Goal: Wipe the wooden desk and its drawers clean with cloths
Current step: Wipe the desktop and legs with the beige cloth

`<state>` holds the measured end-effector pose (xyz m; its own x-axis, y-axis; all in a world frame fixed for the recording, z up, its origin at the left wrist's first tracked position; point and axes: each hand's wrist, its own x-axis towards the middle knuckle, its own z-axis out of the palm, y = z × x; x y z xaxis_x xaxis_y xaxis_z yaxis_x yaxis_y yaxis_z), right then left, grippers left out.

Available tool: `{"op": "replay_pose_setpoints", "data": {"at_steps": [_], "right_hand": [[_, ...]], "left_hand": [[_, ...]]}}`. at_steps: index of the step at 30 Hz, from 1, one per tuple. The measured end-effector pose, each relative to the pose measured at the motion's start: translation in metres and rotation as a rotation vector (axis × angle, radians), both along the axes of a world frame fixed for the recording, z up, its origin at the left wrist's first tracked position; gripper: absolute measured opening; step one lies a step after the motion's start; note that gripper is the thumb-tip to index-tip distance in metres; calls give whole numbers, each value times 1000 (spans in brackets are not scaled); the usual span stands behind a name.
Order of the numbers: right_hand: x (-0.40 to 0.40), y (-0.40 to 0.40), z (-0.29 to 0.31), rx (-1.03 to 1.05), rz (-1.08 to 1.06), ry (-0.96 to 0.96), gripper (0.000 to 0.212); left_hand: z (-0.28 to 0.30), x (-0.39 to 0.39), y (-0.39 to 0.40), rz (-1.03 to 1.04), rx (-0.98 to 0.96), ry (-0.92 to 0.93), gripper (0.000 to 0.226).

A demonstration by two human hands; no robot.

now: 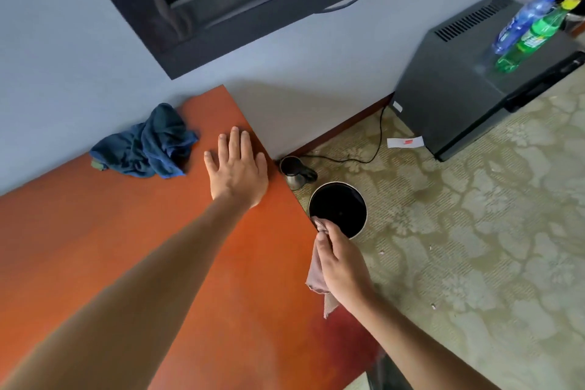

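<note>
The orange-brown wooden counter [126, 247] has a smooth, faintly satin top. The crumpled dark blue cloth [148, 144] looks soft and matt; the thin pinkish-grey cloth [318, 272] has frayed edges. The small steel kettle [296, 172] shines. The round black bin [338, 209] is glossy inside. The patterned beige carpet [474, 247] looks rough.

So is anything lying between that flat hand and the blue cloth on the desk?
Nothing visible. The left hand lies flat on the wooden desk, and only bare wood separates it from the crumpled blue cloth by the wall. The right hand grips a pinkish cloth at the desk's edge.
</note>
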<state>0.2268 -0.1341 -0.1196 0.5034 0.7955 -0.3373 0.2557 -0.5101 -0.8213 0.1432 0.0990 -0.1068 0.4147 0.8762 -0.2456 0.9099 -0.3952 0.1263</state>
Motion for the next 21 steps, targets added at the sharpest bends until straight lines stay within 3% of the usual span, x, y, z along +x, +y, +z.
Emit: {"op": "replay_pose_setpoints", "data": {"at_steps": [5, 7, 9, 11, 17, 21], "right_hand": [[33, 80, -15, 55, 103, 623, 43], [35, 113, -15, 85, 138, 750, 46], [41, 162, -15, 121, 144, 869, 35], [44, 222, -12, 189, 157, 878, 32], [50, 369, -12, 185, 149, 774, 70], [48, 350, -23, 116, 123, 681, 49]], "left_hand": [[-14, 12, 26, 103, 113, 43, 69], [-10, 6, 19, 112, 136, 21, 69], [-12, 8, 22, 106, 145, 18, 70], [-13, 7, 22, 106, 163, 22, 70], [-16, 7, 23, 116, 211, -22, 70], [-16, 8, 22, 119, 229, -54, 68]]}}
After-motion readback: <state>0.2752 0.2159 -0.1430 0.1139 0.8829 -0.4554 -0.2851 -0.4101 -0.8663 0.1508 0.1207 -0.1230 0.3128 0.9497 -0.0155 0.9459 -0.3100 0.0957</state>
